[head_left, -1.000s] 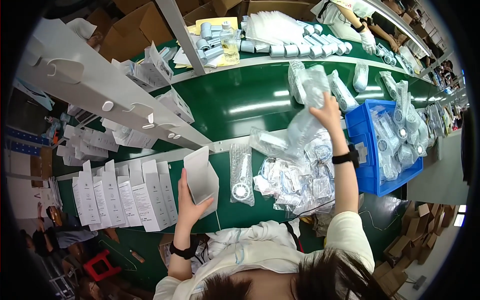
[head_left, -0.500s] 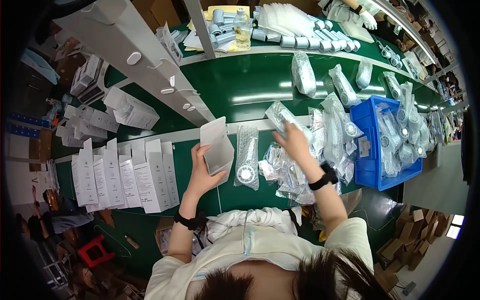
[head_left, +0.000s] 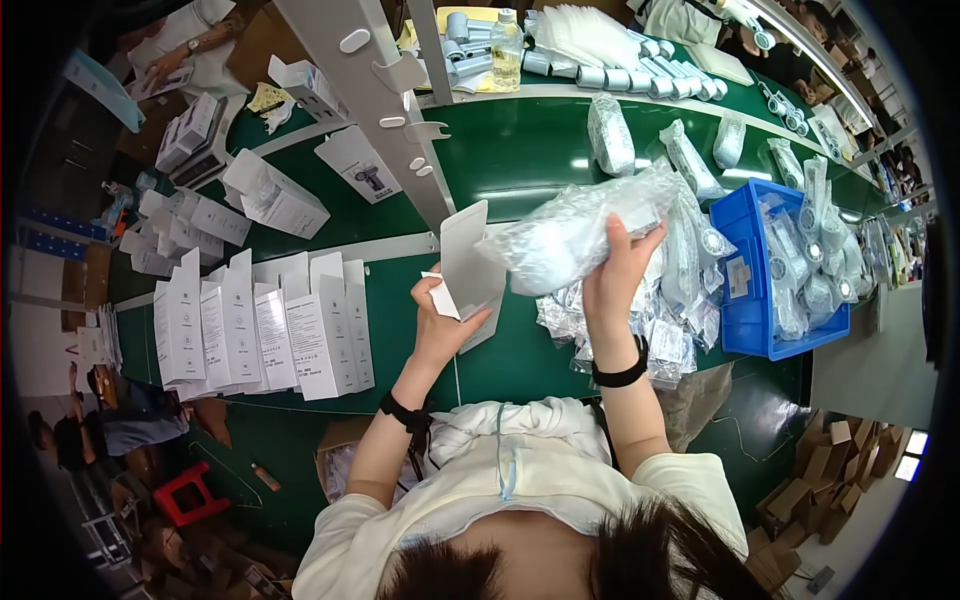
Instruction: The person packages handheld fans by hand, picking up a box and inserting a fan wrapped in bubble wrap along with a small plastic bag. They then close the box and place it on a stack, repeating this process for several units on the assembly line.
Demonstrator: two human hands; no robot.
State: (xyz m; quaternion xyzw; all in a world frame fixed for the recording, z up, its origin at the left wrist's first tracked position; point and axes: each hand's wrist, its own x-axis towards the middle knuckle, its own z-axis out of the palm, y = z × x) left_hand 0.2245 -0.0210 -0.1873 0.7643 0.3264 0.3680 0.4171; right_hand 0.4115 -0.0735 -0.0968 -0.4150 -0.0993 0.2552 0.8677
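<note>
An open white box (head_left: pixel 470 262) stands tilted in my left hand (head_left: pixel 445 325), with my fingers closed round its side and a flap lifted. In my right hand (head_left: pixel 622 265) is a bubble-wrapped package (head_left: pixel 560 235), its near end close beside the box's upper opening. Whether the wrap holds one item or two I cannot tell. Beneath my right hand lies a heap of small clear bags (head_left: pixel 665 350). More bubble-wrapped items (head_left: pixel 685 245) lie just right of that hand.
Several upright white boxes (head_left: pixel 325 325) stand in a row at left. A blue bin (head_left: pixel 742 312) of wrapped items is at right. A grey metal post (head_left: pixel 400 120) rises behind the box. Grey cylinders (head_left: pixel 615 82) and a bottle (head_left: pixel 507 55) sit on the far bench.
My right hand has picked up a bubble-wrapped package and brought it left to the box. The wrapped item beside the box no longer lies on the table. The view has shifted slightly.
</note>
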